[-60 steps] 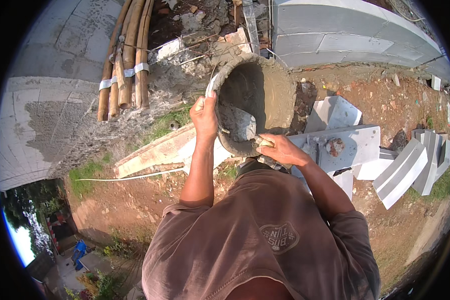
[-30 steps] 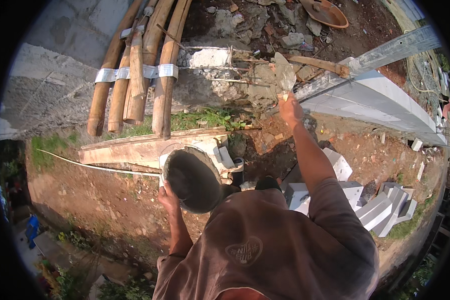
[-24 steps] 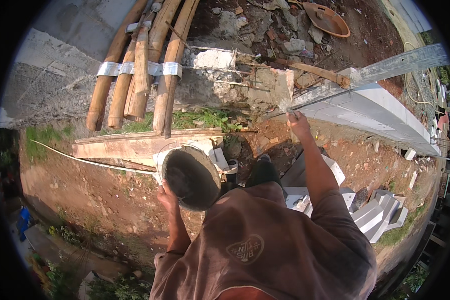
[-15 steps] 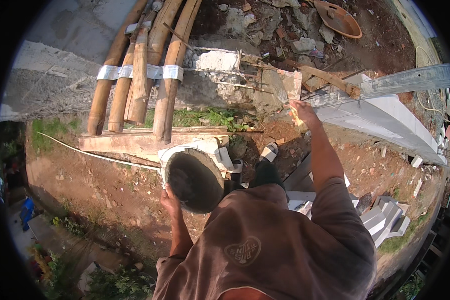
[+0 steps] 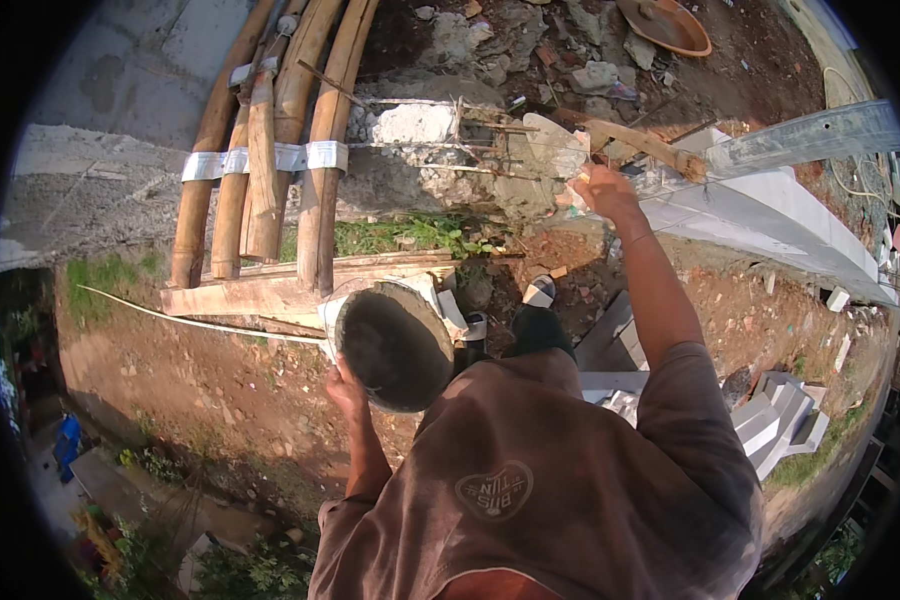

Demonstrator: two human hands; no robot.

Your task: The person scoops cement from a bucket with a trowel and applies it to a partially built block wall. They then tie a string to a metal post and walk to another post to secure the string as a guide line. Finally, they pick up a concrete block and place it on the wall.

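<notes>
My left hand [image 5: 348,388] grips the rim of a round bucket [image 5: 440,375] at its left side. The bucket is tilted, and its dark inside, smeared grey, faces up; how much it holds is hard to tell in the shade. With my right arm stretched forward, my right hand [image 5: 608,192] is closed around the handle of a trowel [image 5: 555,148]. Its pale, leaf-shaped blade points away to the left over the broken concrete beam [image 5: 515,195], near bare steel rods [image 5: 500,127]. Whether the blade touches the concrete, I cannot tell.
Bamboo poles [image 5: 327,200] tied with pale strips stand to the left of the beam. Wooden planks [image 5: 240,297] lie below them. A white block wall [image 5: 770,215] and a metal channel [image 5: 810,140] run off to the right. An orange basin [image 5: 667,25] sits among rubble beyond.
My right hand has moved slightly forward, and the trowel has turned so its blade now shows broad side up. My left hand still holds the bucket in nearly the same place.
</notes>
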